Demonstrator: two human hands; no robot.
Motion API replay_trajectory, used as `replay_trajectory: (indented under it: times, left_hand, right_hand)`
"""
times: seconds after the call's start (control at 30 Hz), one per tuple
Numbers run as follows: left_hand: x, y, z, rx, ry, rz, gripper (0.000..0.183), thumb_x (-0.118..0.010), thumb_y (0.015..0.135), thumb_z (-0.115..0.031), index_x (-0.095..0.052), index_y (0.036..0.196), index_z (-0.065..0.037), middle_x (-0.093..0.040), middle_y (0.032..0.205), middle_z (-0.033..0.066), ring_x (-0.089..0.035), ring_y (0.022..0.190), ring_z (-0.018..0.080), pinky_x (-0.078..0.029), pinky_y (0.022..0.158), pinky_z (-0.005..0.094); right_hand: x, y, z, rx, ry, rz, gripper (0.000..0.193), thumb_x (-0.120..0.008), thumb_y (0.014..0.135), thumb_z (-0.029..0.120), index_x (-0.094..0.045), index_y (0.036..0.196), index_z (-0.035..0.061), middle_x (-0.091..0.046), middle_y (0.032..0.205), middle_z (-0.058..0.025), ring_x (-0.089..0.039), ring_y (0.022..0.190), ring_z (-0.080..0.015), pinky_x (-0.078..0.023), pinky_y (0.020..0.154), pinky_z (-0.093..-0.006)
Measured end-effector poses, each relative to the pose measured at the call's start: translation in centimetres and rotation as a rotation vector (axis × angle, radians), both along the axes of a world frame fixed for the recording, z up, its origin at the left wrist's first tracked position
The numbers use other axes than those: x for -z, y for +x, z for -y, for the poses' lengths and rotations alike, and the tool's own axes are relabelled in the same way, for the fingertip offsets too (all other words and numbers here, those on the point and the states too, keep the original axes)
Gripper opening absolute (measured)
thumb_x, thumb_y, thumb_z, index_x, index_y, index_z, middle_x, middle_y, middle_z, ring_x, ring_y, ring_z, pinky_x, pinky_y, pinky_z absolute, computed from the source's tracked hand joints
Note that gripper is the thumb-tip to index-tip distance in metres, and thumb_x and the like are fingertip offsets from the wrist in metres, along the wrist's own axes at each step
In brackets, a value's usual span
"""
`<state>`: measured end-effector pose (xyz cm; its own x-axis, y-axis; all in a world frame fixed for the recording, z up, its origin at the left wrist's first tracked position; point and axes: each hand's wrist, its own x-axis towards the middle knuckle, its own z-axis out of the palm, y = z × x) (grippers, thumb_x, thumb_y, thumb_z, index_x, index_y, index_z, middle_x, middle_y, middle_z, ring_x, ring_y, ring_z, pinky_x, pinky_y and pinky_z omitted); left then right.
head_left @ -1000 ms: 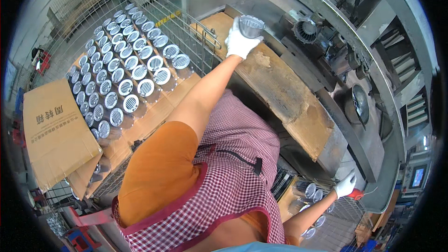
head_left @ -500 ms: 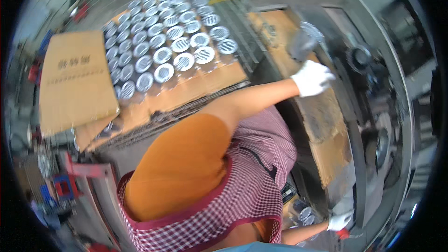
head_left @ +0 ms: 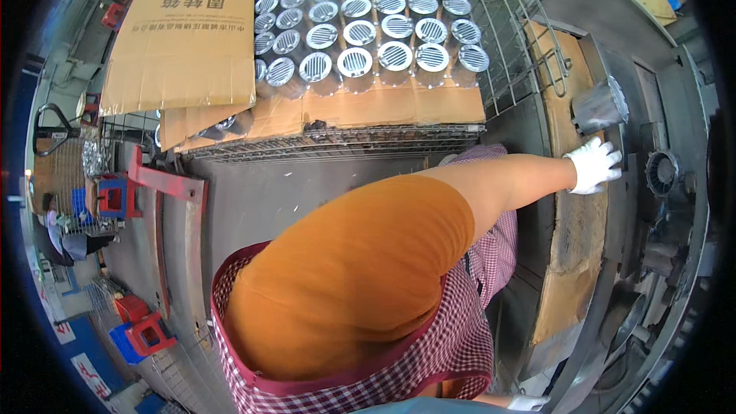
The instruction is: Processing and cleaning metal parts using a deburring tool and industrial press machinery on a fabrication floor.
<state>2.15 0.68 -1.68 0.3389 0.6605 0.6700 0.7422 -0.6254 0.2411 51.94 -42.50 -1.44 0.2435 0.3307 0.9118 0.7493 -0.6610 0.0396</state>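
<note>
My left hand (head_left: 594, 166), in a white glove, reaches out to the right with its fingers spread and nothing in them. It is over the cardboard-topped ledge of the workstation, just below a silvery ribbed metal cylinder (head_left: 599, 106). A gap shows between the fingers and this cylinder, which lies tilted on the ledge. My right hand (head_left: 527, 402), also white-gloved, just shows at the bottom edge of the picture. Most of its fingers are cut off there, so its grip is hidden. The cardboard strip (head_left: 571, 261) runs along the ledge below my left hand.
Rows of metal cylinders with slotted round tops (head_left: 395, 56) stand on cardboard in a wire cage (head_left: 506, 54). A folded cardboard box (head_left: 184, 54) covers its left side. Dark machine parts (head_left: 663, 172) are at the right. A red pallet-truck frame (head_left: 165, 180) and stools (head_left: 146, 330) stand left.
The view has turned, so the scene sits differently in the picture. My left hand's fingers have spread beside the metal cylinder. My right hand has slipped mostly past the bottom edge.
</note>
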Motion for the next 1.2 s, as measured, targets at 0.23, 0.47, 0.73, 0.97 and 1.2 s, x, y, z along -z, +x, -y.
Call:
replay_trajectory:
  times: [0.23,0.47,0.73,0.97,1.2]
  left_hand:
    - [0.1,0.5,-0.5,0.026,-0.238,-0.17,0.051,-0.064,0.088,-0.047,-0.063,0.129,-0.017,-0.055,0.135,0.0127,-0.05,0.123,0.0308,-0.04,0.097,0.0487]
    - [-0.2,0.9,-1.0,0.057,-0.351,-0.271,0.052,-0.066,0.086,-0.044,-0.062,0.13,-0.016,-0.052,0.139,0.013,-0.048,0.125,0.0323,-0.039,0.096,0.0482]
    - [0.6,0.2,0.0,0.006,0.014,-0.036,0.055,-0.065,0.087,-0.044,-0.059,0.136,-0.019,-0.049,0.143,0.0147,-0.047,0.126,0.0339,-0.04,0.096,0.0479]
    - [-1.2,-0.1,0.0,0.066,-0.443,-0.295,0.045,-0.06,0.091,-0.048,-0.069,0.118,-0.013,-0.062,0.121,0.0145,-0.054,0.112,0.0311,-0.04,0.093,0.0474]
    - [-1.3,-0.8,1.0,0.018,-0.036,0.001,0.055,-0.068,0.085,-0.041,-0.058,0.135,-0.019,-0.051,0.137,0.0157,-0.052,0.116,0.0331,-0.043,0.088,0.0475]
  right_hand:
    - [-0.8,0.5,0.9,0.16,-0.24,0.235,0.015,-0.065,0.1,0.024,-0.074,0.1,0.0116,-0.069,0.079,-0.0089,-0.064,0.07,-0.0271,-0.051,0.064,-0.0384]
    - [-0.9,0.7,0.4,0.125,-0.238,0.264,0.017,-0.063,0.101,0.023,-0.074,0.1,0.0114,-0.069,0.082,-0.0089,-0.063,0.071,-0.0282,-0.05,0.065,-0.039]
    - [-0.6,0.0,0.0,0.018,-0.149,0.195,0.014,-0.062,0.102,0.02,-0.074,0.102,0.0128,-0.069,0.084,-0.0095,-0.064,0.071,-0.0285,-0.05,0.065,-0.0401]
    - [-2.0,-0.9,-0.3,0.204,0.04,-0.624,0.059,-0.055,0.095,0.062,-0.075,0.117,0.0113,-0.073,0.116,-0.0083,-0.069,0.099,-0.0272,-0.052,0.085,-0.0333]
    - [-3.8,-5.1,-0.9,0.24,0.032,-0.667,0.06,-0.053,0.096,0.063,-0.073,0.122,0.0134,-0.07,0.125,-0.008,-0.066,0.11,-0.0276,-0.049,0.094,-0.0341]
